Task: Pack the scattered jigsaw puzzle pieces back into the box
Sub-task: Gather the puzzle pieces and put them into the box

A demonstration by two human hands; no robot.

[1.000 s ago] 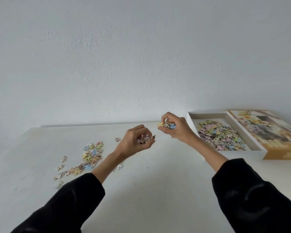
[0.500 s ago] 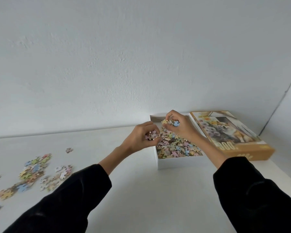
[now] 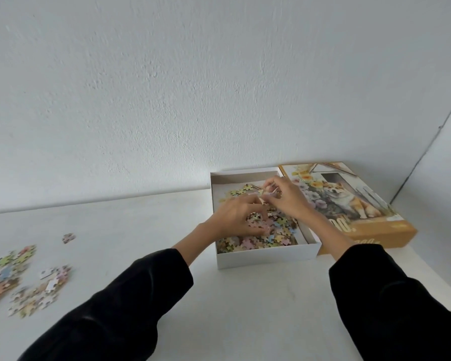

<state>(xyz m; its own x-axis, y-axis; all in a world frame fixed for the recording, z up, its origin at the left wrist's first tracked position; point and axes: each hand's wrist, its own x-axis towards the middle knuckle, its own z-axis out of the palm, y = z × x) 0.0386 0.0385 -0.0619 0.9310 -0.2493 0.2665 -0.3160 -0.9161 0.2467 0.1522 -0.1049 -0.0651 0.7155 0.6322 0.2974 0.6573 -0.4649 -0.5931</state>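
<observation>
Left hand (image 3: pixel 235 217) now over pastel pieces (image 3: pixel 258 241)

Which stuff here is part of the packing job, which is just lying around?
Job: loose pieces on table, white box, packed pieces in it, left hand, right hand.
Lying about: dog-picture lid beside the box.

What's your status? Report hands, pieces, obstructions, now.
Status: left hand open over white cardboard box; right hand grip on pastel jigsaw pieces above it. Scattered pile far left on white table. Nothing in the way.
</observation>
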